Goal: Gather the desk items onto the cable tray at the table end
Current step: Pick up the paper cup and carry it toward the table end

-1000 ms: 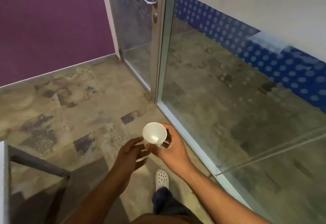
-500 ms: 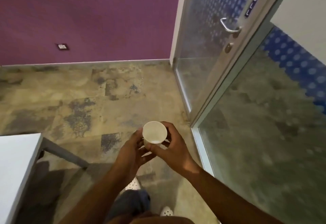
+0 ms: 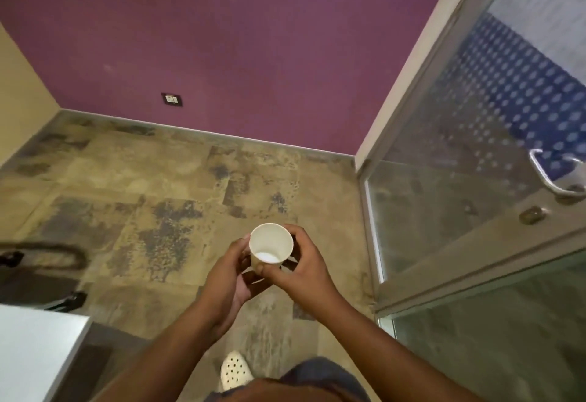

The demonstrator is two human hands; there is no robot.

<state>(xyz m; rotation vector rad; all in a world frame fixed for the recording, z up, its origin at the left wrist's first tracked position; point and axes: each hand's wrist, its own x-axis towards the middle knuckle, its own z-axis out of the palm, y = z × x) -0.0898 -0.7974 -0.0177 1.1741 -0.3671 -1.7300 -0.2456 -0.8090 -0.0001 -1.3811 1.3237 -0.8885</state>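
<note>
A small white paper cup (image 3: 270, 243) is held upright in front of me, above the floor, its inside bare. My right hand (image 3: 299, 268) grips it, thumb on the near wall and fingers curled round the far side. My left hand (image 3: 231, 278) cups the cup's left side and bottom with curled fingers. No cable tray is in view.
A white table corner (image 3: 35, 347) sits at the lower left, with a dark chair base (image 3: 47, 275) on the floor beyond it. A glass door (image 3: 475, 179) with a metal handle (image 3: 548, 176) stands to the right. A purple wall (image 3: 253, 53) lies ahead. My white shoe (image 3: 234, 373) shows below.
My view has swung left: the glass door has shifted to the right edge and the purple wall fills the top. Both hands have kept hold of the cup.
</note>
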